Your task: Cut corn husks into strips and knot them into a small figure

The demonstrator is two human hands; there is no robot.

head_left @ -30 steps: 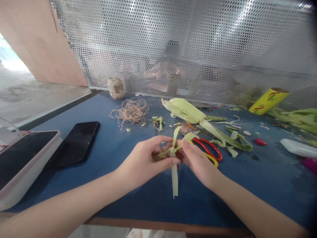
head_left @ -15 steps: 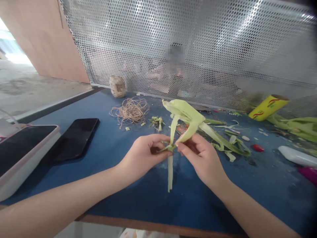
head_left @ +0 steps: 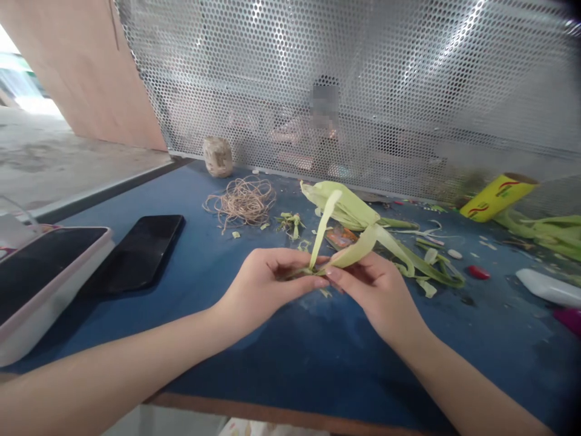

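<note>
Thumb and fingers of my left hand (head_left: 267, 281) pinch a narrow pale-green corn husk strip (head_left: 325, 224), whose free end sticks up. Close beside it, my right hand (head_left: 374, 284) grips a wider folded strip of corn husk (head_left: 361, 247). The two hands nearly touch, and the strips meet between the fingertips, where the crossing is partly hidden. Just beyond, a larger piece of corn husk (head_left: 347, 203) lies on the blue table (head_left: 290, 363). A small knotted bit of husk (head_left: 293, 223) rests behind my left hand.
Tangled twine (head_left: 245, 203) and a wrapped roll (head_left: 218, 157) lie at the back left. A black phone (head_left: 140, 251) and a white-edged device (head_left: 54, 272) are at the left. A yellow roll (head_left: 499, 197), red piece (head_left: 478, 272) and white object (head_left: 549, 287) sit right. Perforated metal screen (head_left: 254, 72) stands behind.
The strip end that hung below my hands no longer shows there. A narrow strip now points upward from between my fingers, and my right hand has turned slightly.
</note>
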